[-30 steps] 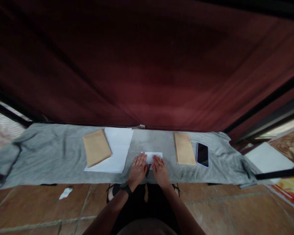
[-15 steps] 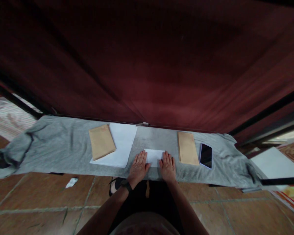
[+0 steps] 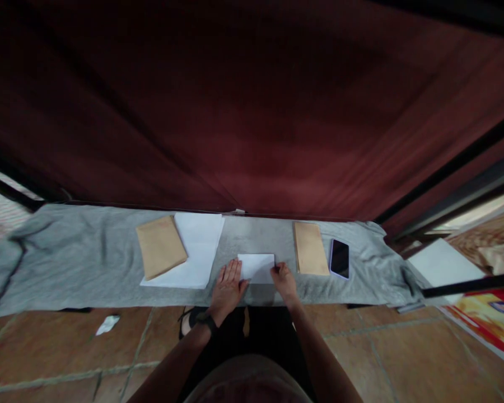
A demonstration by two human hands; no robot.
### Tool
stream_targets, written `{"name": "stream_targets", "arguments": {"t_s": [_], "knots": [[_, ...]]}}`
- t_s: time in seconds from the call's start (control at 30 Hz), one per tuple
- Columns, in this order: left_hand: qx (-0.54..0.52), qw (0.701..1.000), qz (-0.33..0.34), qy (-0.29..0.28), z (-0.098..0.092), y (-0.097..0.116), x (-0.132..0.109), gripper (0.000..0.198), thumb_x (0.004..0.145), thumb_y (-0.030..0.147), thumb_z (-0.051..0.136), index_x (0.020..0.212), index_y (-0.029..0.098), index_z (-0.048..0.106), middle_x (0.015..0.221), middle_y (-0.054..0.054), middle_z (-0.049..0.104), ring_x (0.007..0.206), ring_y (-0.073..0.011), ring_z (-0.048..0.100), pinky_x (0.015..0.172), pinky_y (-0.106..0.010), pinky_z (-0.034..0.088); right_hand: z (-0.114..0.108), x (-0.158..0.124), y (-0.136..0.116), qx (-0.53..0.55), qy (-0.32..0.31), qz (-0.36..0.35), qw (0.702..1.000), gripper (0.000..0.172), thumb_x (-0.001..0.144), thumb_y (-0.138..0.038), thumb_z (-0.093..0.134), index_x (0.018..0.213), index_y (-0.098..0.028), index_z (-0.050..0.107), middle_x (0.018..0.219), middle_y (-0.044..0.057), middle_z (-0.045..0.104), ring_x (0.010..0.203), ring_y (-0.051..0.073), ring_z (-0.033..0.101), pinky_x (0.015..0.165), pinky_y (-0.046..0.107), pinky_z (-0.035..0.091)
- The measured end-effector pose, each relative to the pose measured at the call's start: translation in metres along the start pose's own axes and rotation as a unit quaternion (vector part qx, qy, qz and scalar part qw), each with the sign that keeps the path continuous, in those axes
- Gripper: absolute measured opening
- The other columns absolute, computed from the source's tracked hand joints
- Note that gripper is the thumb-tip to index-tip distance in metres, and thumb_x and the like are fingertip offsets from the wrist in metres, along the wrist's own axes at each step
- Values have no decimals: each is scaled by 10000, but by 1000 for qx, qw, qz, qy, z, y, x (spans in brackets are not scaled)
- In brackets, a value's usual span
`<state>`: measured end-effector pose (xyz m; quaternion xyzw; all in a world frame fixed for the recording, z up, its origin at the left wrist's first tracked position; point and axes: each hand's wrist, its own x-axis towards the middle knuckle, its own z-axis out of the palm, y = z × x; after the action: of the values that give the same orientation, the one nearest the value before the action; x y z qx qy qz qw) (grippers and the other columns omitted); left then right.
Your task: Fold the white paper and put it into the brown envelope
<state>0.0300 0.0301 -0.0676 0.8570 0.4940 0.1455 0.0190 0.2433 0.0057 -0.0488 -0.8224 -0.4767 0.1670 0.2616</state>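
Note:
A small white folded paper (image 3: pixel 257 268) lies on the grey cloth in front of me. My left hand (image 3: pixel 228 288), with a dark band on its wrist, rests flat with fingers out at the paper's left edge. At the right edge, my right hand (image 3: pixel 284 281) has its fingers curled together on the paper's side. To the left, a brown envelope (image 3: pixel 161 247) lies partly over larger white sheets (image 3: pixel 204 246). On the right is a narrower stack of brown envelopes (image 3: pixel 311 249).
A phone (image 3: pixel 340 259) lies to the right of the brown stack. Grey cloth (image 3: pixel 109 252) covers the narrow surface, with a dark red panel (image 3: pixel 252 140) rising behind it. A white scrap (image 3: pixel 108 324) is on the tiled floor (image 3: pixel 59 347).
My right hand has gone from lying flat with fingers stretched to curled fingers at the paper's right edge. My left hand stays flat. The view has shifted slightly.

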Motion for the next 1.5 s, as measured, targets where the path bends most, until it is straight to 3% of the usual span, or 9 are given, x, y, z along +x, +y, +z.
{"name": "stream_targets", "arguments": {"t_s": [0.23, 0.6, 0.73, 0.9, 1.0, 1.1, 1.23, 1.3, 1.5], "knots": [[-3, 1000, 11, 16, 1, -2, -2, 588, 1001, 422, 385, 1494, 103, 412, 1555, -153, 416, 1470, -272, 343, 1214, -475, 242, -4, -1, 5, 74, 6, -15, 997, 129, 809, -242, 541, 810, -191, 659, 761, 44, 706, 757, 199, 680, 687, 262, 489], [-16, 999, 20, 32, -1, -4, -3, 639, 999, 466, 397, 1528, 108, 355, 1554, -167, 414, 1464, -289, 354, 1203, -496, 256, -3, -9, -5, 184, 7, -24, 983, 272, 815, -304, 501, 1000, -177, 656, 665, 0, 663, 598, 181, 621, 577, 264, 477], [-39, 997, 39, 46, -17, 13, 2, 780, 953, 551, 469, 1564, 111, 268, 1587, -161, 360, 1480, -318, 310, 1203, -505, 244, -17, -12, -20, 212, -10, -52, 976, 273, 865, -338, 484, 1001, -199, 677, 706, 0, 685, 646, 172, 633, 621, 257, 489], [-172, 982, -50, 57, -48, 48, 28, 575, 986, 382, 416, 1503, 130, 411, 1497, -169, 494, 1354, -338, 468, 1110, -498, 365, -43, -13, -52, 296, -36, -117, 947, 304, 903, -376, 527, 1116, -220, 677, 859, 23, 732, 761, 181, 663, 705, 267, 519], [-336, 930, -133, 63, -63, 55, 47, 497, 1002, 463, 380, 1293, 141, 623, 1305, -166, 645, 1226, -323, 570, 1070, -474, 410, -49, -4, -55, 378, -32, -106, 919, 359, 940, -435, 487, 1165, -223, 669, 1017, 58, 733, 908, 199, 676, 785, 295, 540], [-460, 858, -224, 48, -66, 52, 56, 676, 991, 648, 274, 937, 137, 712, 900, -148, 729, 860, -267, 690, 783, -372, 537, -38, 4, -40, 412, -2, 9, 911, 399, 897, -482, 522, 1161, -216, 660, 1067, 79, 721, 928, 209, 676, 764, 315, 558], [-687, 632, -359, 14, -49, 51, 51, 702, 835, 816, 448, 858, 147, 660, 713, -67, 690, 590, -171, 635, 524, -267, 474, -11, -1, -20, 412, -68, 72, 906, 437, 830, -547, 575, 1042, -177, 671, 779, 55, 709, 627, 195, 658, 560, 312, 547], [-728, 561, -393, 4, -38, 54, 46, 659, 799, 786, 553, 911, 143, 649, 747, -59, 705, 592, -155, 643, 525, -250, 483, -1, -8, -16, 410, -94, 65, 905, 457, 820, -575, 574, 979, -158, 674, 690, 46, 681, 549, 187, 634, 504, 300, 526], [-738, 505, -445, -42, -25, 53, 34, 429, 824, 572, 682, 879, 148, 641, 749, -59, 719, 596, -146, 662, 561, -250, 525, 9, -10, -11, 365, -90, 27, 926, 455, 764, -533, 579, 1007, -162, 683, 567, -32, 586, 500, 153, 566, 471, 248, 467]]}}
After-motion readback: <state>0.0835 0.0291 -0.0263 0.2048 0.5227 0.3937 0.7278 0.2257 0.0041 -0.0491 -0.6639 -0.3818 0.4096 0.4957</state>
